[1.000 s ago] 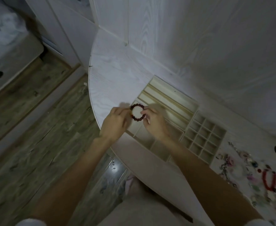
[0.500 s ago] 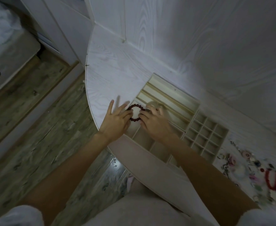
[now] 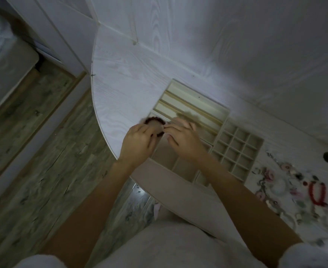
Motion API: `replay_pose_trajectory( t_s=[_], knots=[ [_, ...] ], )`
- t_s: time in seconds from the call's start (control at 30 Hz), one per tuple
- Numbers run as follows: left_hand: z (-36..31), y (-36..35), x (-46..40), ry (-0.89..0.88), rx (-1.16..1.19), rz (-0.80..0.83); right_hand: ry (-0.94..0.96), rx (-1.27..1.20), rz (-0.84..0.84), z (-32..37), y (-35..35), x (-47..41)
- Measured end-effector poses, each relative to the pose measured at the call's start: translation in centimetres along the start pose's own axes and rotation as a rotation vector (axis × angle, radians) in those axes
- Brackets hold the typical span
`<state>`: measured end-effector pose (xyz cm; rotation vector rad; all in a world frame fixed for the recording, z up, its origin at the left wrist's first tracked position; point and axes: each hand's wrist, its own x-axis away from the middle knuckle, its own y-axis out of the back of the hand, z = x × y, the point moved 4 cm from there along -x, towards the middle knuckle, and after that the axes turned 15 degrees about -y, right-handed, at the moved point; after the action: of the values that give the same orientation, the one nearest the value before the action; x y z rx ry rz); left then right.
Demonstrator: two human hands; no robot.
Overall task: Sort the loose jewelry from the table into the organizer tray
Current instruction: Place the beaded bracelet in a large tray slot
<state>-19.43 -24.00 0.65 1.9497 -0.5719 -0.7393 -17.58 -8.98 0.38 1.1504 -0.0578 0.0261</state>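
Just two hands (image 3: 138, 144) (image 3: 184, 140), one bracelet (image 3: 154, 125)

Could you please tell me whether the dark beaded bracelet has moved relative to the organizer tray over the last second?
Barely: the bracelet hangs over the tray's same left corner compartment.

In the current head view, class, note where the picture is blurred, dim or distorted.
Head view: dim overall; both hands and the dark bead bracelet are motion-smeared; the loose jewelry blurs near the right edge; wide-angle distortion curves the table edge.

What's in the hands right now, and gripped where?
Dark red bead bracelet, pinched by left hand at its near-left edge, right hand at its right edge.
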Motion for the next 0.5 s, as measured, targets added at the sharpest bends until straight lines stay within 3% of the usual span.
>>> replay_pose_trajectory(
  t_s=[0.13,0.23,0.4,0.5],
  knots=[
    [-6.6,0.0,-0.5,0.119,0.333,-0.144,-0.132,-0.105,-0.046,-3.9,4.9,6.1],
    [-13.3,-2.4,-1.5,0.027,0.536,-0.174,-0.343,-0.097,-0.156,-9.6,7.8,13.1],
    [-24.6,-9.3,-4.0,-0.193,0.596,0.144,-0.857,-0.087,-0.231,-20.9,10.2,24.3],
    [-29.8,-13.5,-5.4,-0.277,0.507,0.354,-0.975,-0.096,-0.204,-25.8,9.7,27.5]
  ],
)
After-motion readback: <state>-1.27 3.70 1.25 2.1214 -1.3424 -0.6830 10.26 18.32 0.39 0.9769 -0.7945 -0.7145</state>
